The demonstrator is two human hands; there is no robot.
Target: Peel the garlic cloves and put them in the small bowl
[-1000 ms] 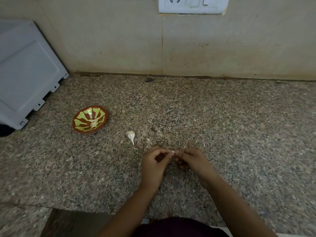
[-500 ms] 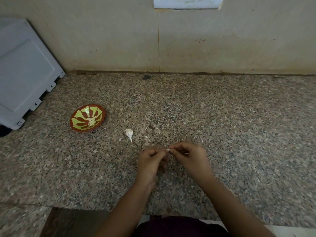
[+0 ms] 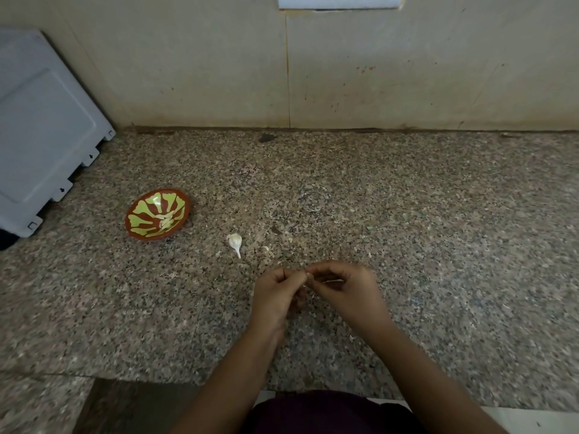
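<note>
Still pinched between left hand and right hand, at 6 o'clock: garlic clove, peeling seemingly unfinished. Small bowl at 10 o'clock, peeled cloves inside; spare clove unmoved between.

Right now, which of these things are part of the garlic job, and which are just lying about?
In the job: left hand, right hand, both pinching the held clove; unpeeled clove; small bowl holding peeled cloves.
Lying about: grey panel; switch plate; skin scraps.

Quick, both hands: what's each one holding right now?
Left hand: fingers curled, pinching the garlic clove.
Right hand: pinching the same clove, which is mostly hidden.
</note>
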